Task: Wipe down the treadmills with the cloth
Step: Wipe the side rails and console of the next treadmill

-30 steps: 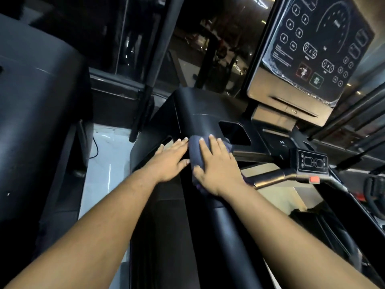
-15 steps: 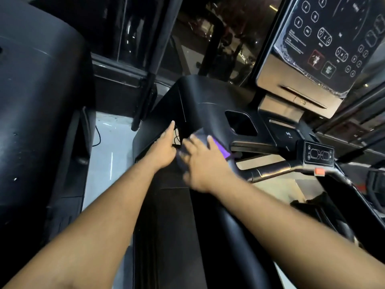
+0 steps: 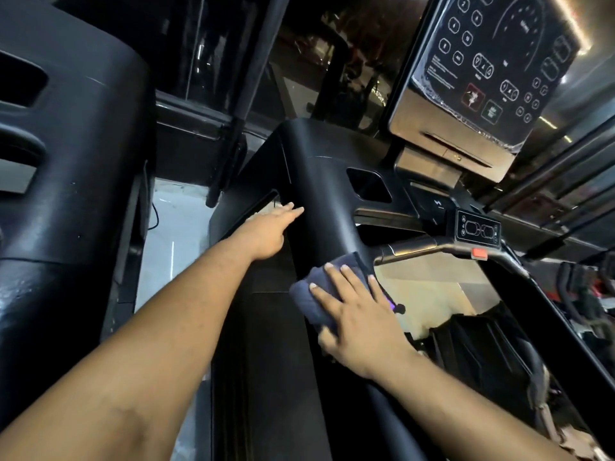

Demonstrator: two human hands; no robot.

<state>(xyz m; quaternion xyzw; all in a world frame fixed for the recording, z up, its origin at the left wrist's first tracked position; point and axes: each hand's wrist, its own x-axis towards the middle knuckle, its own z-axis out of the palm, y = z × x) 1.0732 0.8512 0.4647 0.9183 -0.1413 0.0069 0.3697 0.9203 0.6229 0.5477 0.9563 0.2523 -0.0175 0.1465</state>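
A black treadmill [image 3: 319, 181] fills the middle of the view, its left side arm running toward me. My right hand [image 3: 357, 314] lies flat with spread fingers on a folded dark blue cloth [image 3: 311, 294], pressing it onto the arm just below the silver handlebar [image 3: 412, 246]. Further up, my left hand [image 3: 269, 229] rests with straight fingers on the outer left side of the same arm. The cloth's lower part is hidden under my palm.
The console screen [image 3: 492, 64] stands at the upper right, with a small control pad [image 3: 477, 229] and a red tab [image 3: 479, 252] on the handlebar. A second black treadmill [image 3: 66, 161] rises at the left. Pale floor [image 3: 173, 227] and a cable lie between them.
My right hand has slid the cloth down the arm toward me, away from the cup recess. My left hand has stayed near the top of the arm, now apart from the right.
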